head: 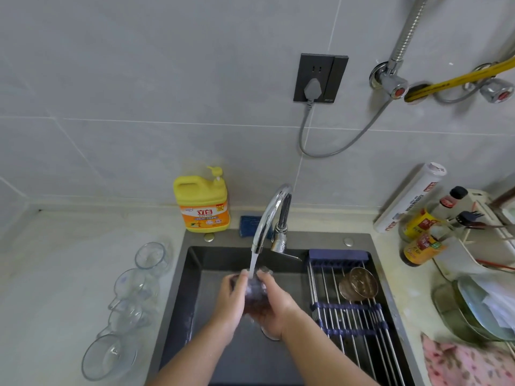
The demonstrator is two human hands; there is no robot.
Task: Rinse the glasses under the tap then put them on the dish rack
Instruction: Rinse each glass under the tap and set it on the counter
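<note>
Glass (254,291) sat under the running tap (271,215) above the sink (195,274), gripped between my left hand (231,299) and right hand (274,305), fingers curled round its sides. One tinted glass (359,284) lay on the dish rack (351,316) at the sink's right edge. Several clear glasses (131,302) sat on the tabletop (55,274) along its left edge.

Grey tiled wall (139,93) with dark socket (320,76), pale countertop (55,274).
</note>
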